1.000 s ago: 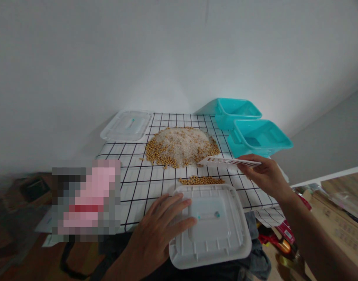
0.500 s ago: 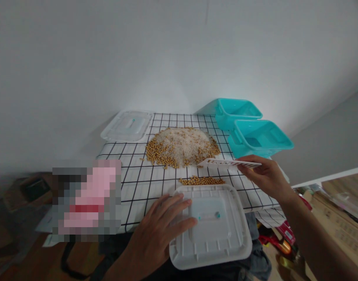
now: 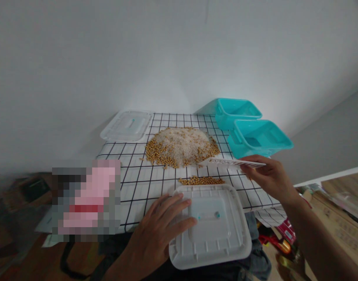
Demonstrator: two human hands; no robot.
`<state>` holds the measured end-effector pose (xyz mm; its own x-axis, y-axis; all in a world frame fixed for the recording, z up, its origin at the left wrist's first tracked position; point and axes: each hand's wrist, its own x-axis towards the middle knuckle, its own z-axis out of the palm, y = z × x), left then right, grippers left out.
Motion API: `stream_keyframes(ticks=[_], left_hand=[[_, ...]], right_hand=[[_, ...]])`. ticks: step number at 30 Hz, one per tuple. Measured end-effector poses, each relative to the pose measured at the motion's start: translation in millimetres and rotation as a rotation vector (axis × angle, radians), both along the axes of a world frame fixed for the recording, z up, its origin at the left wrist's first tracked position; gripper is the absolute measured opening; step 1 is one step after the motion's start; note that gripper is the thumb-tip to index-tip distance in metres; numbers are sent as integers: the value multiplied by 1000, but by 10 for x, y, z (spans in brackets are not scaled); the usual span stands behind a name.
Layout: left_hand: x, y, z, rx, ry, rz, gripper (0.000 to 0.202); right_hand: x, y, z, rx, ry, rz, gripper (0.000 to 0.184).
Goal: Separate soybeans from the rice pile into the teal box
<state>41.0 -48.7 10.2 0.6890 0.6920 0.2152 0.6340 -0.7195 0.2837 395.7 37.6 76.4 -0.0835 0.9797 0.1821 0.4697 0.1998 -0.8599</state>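
Note:
My right hand (image 3: 268, 173) pinches one end of a flat white slotted plate (image 3: 222, 162). Its far edge reaches the near right foot of a heap of white rice-like grains mixed with yellow beans (image 3: 181, 146). Closer to me, a small strip of beans (image 3: 201, 180) lies along the back edge of a translucent white lid (image 3: 211, 226). With fingers spread, my left hand (image 3: 164, 218) rests flat on that lid's left side. The lid juts over the table's front edge.
Two turquoise bins (image 3: 259, 136) stand at the back right, one behind the other. A second clear lid (image 3: 128, 125) lies at the back left. A black-and-white checked cloth (image 3: 138, 175) covers the table, and a pixelated pink patch (image 3: 91, 195) blurs its left side.
My right hand has shifted slightly right with the slotted plate. My left hand, the lid and the heap look the same.

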Motion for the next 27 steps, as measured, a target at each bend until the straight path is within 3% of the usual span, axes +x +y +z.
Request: stream_keyframes(ticks=[9, 27], left_hand=[[8, 16, 20, -18, -37, -3, 38], [9, 8, 22, 17, 8, 1, 53]], right_hand=[[10, -11, -35, -55, -28, -2, 26], [10, 0, -3, -36, -14, 4, 24]])
